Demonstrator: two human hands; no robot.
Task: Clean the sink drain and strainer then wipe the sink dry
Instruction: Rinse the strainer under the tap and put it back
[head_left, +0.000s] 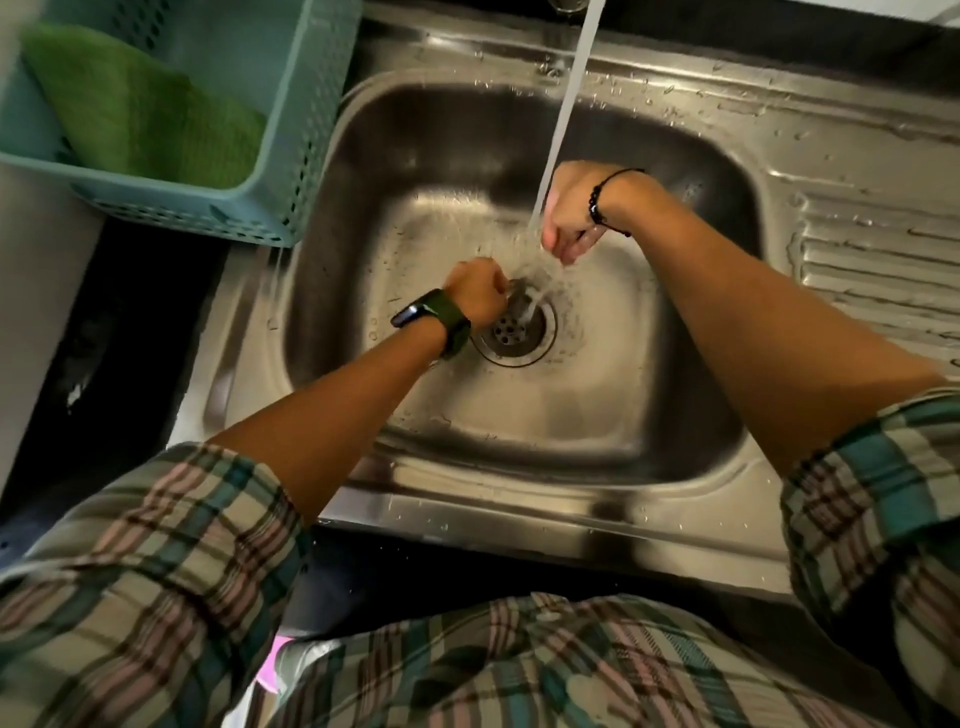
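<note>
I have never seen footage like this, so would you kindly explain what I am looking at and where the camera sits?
No machine here: a person wears a camera on the head, looking down at their own bare arms over a steel sink. Tap water runs onto the drain. The left hand, with a watch on its wrist, is closed right at the drain's edge; what it holds is unclear. The right hand, above it, is loosely curled beside the stream. A green cloth lies in a teal basket to the left.
</note>
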